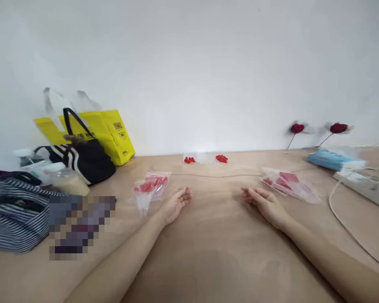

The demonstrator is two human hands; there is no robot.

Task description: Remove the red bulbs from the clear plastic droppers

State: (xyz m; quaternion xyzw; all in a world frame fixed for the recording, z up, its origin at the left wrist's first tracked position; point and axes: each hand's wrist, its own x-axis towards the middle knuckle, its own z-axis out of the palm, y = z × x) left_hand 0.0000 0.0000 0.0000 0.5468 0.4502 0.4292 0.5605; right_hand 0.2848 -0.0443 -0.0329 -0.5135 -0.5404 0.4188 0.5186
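Nothing is being gripped: the left hand (pixel 177 205) and the right hand (pixel 267 205) are being held well apart, palms turned inward, with fingers loosely curled and pinching nothing that shows. Just beside the left hand, toward the left edge of the light-brown table (pixel 189 265), a pile of transparent plastic bags with red contents (pixel 150 184) is being carried, its long axis slanting rightward toward the back edge. Just beyond the right hand, a second pile of transparent plastic bags with red contents (pixel 284 181) is being carried, its long axis running toward the near right corner. Each pile is lying nearer the hand on its own side. Along the back edge, well apart from both hands, a left cluster of small bright red pieces (pixel 189 160) and a right cluster of small bright red pieces (pixel 221 158) are being displayed. The bagged shapes are being obscured by plastic folds and blur, the table's front edge is being cut off, and a dark flat item (pixel 85 229) toward the left edge is being hidden by pixelation.
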